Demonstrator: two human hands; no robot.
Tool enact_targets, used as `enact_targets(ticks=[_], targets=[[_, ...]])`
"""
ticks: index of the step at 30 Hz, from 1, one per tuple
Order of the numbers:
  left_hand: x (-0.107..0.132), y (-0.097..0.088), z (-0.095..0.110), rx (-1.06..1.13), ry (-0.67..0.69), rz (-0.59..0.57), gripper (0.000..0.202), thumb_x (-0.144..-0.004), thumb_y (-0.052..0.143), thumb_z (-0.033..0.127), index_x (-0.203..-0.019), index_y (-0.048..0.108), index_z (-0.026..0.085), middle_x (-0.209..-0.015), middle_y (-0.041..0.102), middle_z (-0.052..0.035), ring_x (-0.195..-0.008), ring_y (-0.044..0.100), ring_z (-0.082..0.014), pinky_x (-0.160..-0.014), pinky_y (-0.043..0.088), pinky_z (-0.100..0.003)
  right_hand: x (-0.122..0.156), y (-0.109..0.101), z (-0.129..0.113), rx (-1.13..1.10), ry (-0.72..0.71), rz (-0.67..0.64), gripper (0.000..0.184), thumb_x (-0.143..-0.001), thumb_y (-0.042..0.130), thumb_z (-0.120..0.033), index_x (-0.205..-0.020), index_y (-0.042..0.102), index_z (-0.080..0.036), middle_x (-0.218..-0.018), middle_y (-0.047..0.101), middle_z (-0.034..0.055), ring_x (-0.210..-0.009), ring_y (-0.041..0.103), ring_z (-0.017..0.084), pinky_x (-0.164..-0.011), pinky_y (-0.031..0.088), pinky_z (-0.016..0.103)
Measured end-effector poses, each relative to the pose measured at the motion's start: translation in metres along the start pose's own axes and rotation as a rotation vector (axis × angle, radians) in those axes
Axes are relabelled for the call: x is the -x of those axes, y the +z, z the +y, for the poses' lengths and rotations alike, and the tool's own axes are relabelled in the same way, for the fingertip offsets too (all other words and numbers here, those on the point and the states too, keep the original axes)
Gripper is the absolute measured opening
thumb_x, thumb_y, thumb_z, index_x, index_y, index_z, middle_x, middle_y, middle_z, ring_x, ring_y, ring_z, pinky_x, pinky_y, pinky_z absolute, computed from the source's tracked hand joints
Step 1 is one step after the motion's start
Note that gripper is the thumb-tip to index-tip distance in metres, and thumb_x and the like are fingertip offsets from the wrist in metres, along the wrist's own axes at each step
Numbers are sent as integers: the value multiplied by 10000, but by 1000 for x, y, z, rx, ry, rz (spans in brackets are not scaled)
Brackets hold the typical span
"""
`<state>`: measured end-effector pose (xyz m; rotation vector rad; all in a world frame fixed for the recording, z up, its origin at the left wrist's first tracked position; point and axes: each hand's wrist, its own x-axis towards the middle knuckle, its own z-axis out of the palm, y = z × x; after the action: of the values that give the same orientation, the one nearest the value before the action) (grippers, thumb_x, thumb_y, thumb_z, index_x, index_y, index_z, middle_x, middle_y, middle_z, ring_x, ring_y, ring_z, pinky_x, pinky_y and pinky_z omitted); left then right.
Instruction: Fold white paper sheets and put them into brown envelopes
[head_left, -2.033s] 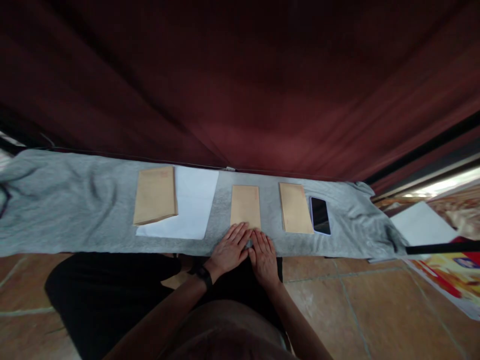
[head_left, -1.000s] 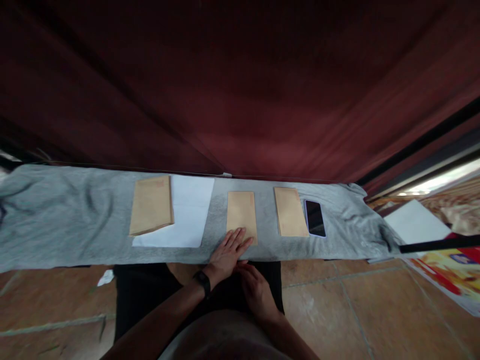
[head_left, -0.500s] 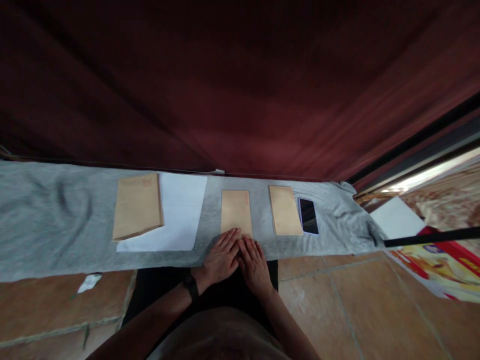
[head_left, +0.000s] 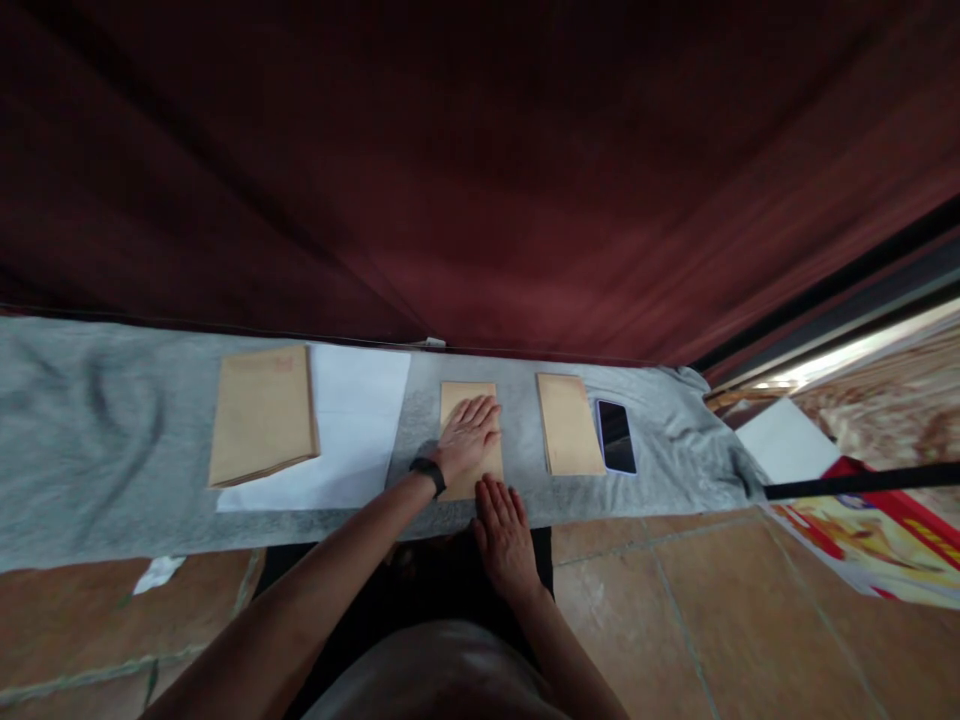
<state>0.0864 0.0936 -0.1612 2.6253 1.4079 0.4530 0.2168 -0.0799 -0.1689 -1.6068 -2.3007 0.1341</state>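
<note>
A brown paper envelope [head_left: 454, 485] lies flat on the grey cloth, straight in front of me. Across its middle my left hand [head_left: 466, 438] rests palm down, fingers stretched toward the upper right; a dark band circles that wrist. My right hand [head_left: 508, 530] lies flat at the envelope's lower right corner, fingers extended and touching the edge. To the left, a stack of larger brown envelopes [head_left: 264, 415] partly covers white paper sheets [head_left: 360, 420]. On the right is a small pile of brown envelopes [head_left: 571, 425].
A phone [head_left: 617, 437] with a dark screen lies right of the small pile. Grey cloth [head_left: 675, 450] covers the narrow surface, with a dark red curtain [head_left: 480, 200] behind. A colourful printed box [head_left: 877, 540] stands at the right, near a dark bar. White scrap [head_left: 159, 574] lies on the tiled floor.
My left hand has slid up from the envelope's near edge onto its middle. My right hand stays near the lower right corner. The view has shifted slightly.
</note>
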Motion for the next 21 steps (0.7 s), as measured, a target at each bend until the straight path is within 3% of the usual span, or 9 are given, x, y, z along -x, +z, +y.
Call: enact_targets(ticks=[7, 11, 14, 18, 21], targets=[[-19, -2, -28, -44, -202, 9, 646, -999, 370, 455, -1518, 388, 70, -1607, 351, -150, -1526, 236, -268, -1254, 138, -451, -1, -1, 1, -25, -5, -25, 597, -1032, 392, -241, -1601, 218, -188, -1602, 372, 105, -1470, 369, 253, -1195, 324, 502], [-13, -7, -33, -51, -280, 10, 635, -1005, 342, 418, -1517, 381, 44, -1603, 349, -169, -1524, 244, -268, -1251, 161, -444, 1, -1, 2, -72, 11, -4, 586, -1037, 392, -254, -1599, 231, -214, -1598, 384, 107, -1471, 363, 259, -1183, 341, 510], [21, -9, -18, -57, -302, 25, 597, -1001, 345, 363, -1513, 390, 58, -1587, 380, -170, -1504, 297, -274, -1246, 181, -472, 3, -1, 6, -122, 127, 103, 569, -1033, 372, -239, -1588, 253, -199, -1585, 396, 142, -1468, 361, 271, -1148, 379, 526], [88, -10, 19, -66, -104, 31, 618, -1001, 399, 428, -1522, 383, 94, -1600, 366, -151, -1513, 276, -266, -1245, 201, -473, 1, 0, 13, -169, 253, 198, 524, -1001, 382, -200, -1524, 367, -176, -1514, 467, 175, -1404, 422, 287, -1076, 440, 529], [119, -13, 43, -89, -82, 8, 596, -994, 433, 402, -1515, 402, 113, -1604, 359, -145, -1509, 287, -268, -1239, 223, -479, -8, 2, 15, -196, 276, 200, 454, -972, 432, -225, -1419, 496, -185, -1449, 523, 168, -1330, 467, 307, -1036, 457, 538]])
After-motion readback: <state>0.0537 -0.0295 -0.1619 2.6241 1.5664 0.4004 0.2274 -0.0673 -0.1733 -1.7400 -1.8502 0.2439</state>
